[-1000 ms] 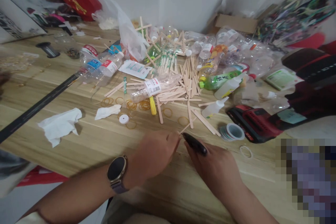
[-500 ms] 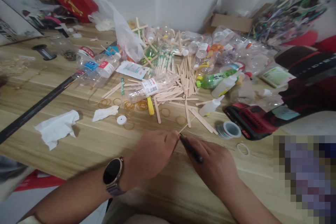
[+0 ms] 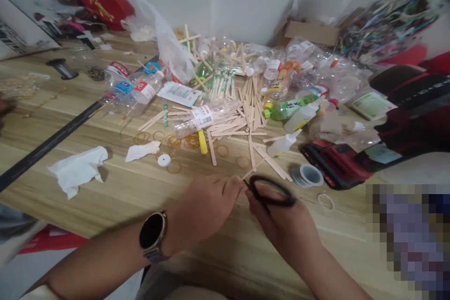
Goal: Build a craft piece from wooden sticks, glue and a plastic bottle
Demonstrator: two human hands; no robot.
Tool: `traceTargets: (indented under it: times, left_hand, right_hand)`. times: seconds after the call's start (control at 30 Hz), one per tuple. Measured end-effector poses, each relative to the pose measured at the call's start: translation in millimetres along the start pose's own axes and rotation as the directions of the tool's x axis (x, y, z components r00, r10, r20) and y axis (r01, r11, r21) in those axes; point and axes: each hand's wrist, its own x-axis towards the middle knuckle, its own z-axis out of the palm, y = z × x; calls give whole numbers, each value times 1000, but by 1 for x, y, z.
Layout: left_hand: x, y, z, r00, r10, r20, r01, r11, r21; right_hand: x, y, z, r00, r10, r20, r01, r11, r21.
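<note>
My left hand (image 3: 213, 204), with a watch (image 3: 153, 230) on its wrist, is closed in a pinch near the table's front. A thin pale stick (image 3: 253, 168) juts out from its fingertips toward the upper right. My right hand (image 3: 286, 225) grips black scissors (image 3: 272, 191), whose handle loop shows above the fingers. The scissors' tip meets the stick right beside my left fingertips; the blades are mostly hidden. Flat wooden craft sticks (image 3: 272, 161) lie just beyond both hands.
A clear plastic bottle (image 3: 190, 124) lies on the wooden sticks. Rubber bands (image 3: 191, 140), a white spool (image 3: 164, 160) and a tissue (image 3: 79, 168) are at left. At right stand a ribbon roll (image 3: 307, 176), glue bottles (image 3: 282, 144) and a red-black power tool (image 3: 337, 159).
The scissors have turned in my right hand, so the handle loop now shows as an open ring. My left hand stays nearly in place, still pinching.
</note>
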Motion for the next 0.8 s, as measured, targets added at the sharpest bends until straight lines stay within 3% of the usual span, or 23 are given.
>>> traceTargets:
  times: [0.07, 0.13, 0.17, 0.23, 0.3, 0.33, 0.37, 0.43, 0.5, 0.57, 0.6, 0.63, 0.7, 0.73, 0.8]
  left_hand:
    - [-1, 0, 1, 998, 30, -47, -29, 999, 19]
    - [-1, 1, 2, 999, 29, -35, -29, 1000, -2]
    - [-1, 1, 2, 1000, 17, -16, -17, 1000, -19]
    - [0, 1, 2, 999, -20, 46, 22, 998, -56]
    - [1, 1, 0, 995, -58, 78, 64, 995, -77]
    - [1, 1, 0, 995, -67, 75, 72, 995, -74]
    - [1, 1, -1, 996, -62, 66, 66, 996, -64]
    - [1, 2, -3, 1000, -22, 13, 22, 999, -31]
    - [1, 2, -4, 998, 27, -51, -26, 1000, 13]
    - [0, 3, -3, 993, 55, -100, -49, 997, 57]
    - [-1, 3, -3, 993, 57, -103, -49, 996, 78]
    - [-1, 3, -3, 995, 53, -87, -45, 995, 87]
    - [-1, 4, -4, 1000, 8, -3, -8, 998, 57]
    - [0, 4, -5, 998, -31, 56, 30, 999, 28]
    - [2, 4, -8, 978, -112, 174, 120, 992, -39]
  right_hand:
    - [1, -6, -2, 969, 160, 188, -208, 939, 272]
    - [0, -8, -2, 947, 198, 253, -276, 906, 321]
    - [0, -7, -2, 967, 174, 188, -218, 944, 246]
    - [-1, -1, 0, 1000, 10, -4, -10, 1000, -30]
    - [-1, 4, 2, 980, -179, -86, 156, 961, -227]
    - [0, 5, 2, 973, -209, -96, 181, 954, -239]
    - [0, 4, 1, 981, -173, -84, 155, 970, -189]
    - [1, -1, -1, 1000, 27, 15, -28, 997, 76]
    - [2, -9, -3, 955, 212, 209, -280, 878, 388]
    - [1, -14, -3, 911, 273, 310, -402, 756, 516]
    - [0, -15, -3, 917, 277, 286, -388, 780, 491]
    - [-1, -14, -2, 943, 255, 213, -323, 854, 407]
    - [-2, -10, 0, 996, 83, 18, -84, 993, 85]
    - [-3, -7, 2, 997, -51, -50, 46, 993, -105]
    - [-4, 0, 3, 953, -292, -85, 238, 891, -387]
